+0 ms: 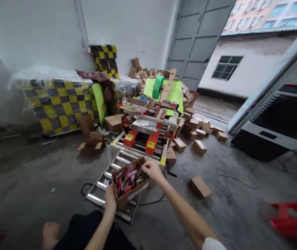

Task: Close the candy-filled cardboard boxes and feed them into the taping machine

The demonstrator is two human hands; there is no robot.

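Packets could be spilling if we're tilting
Left hand is gripping the box; right hand beyond, hold unclear.

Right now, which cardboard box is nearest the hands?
The open box of colourful items: left hand holds its left end, right hand is at the opposite end. Other cardboard boxes lie apart.
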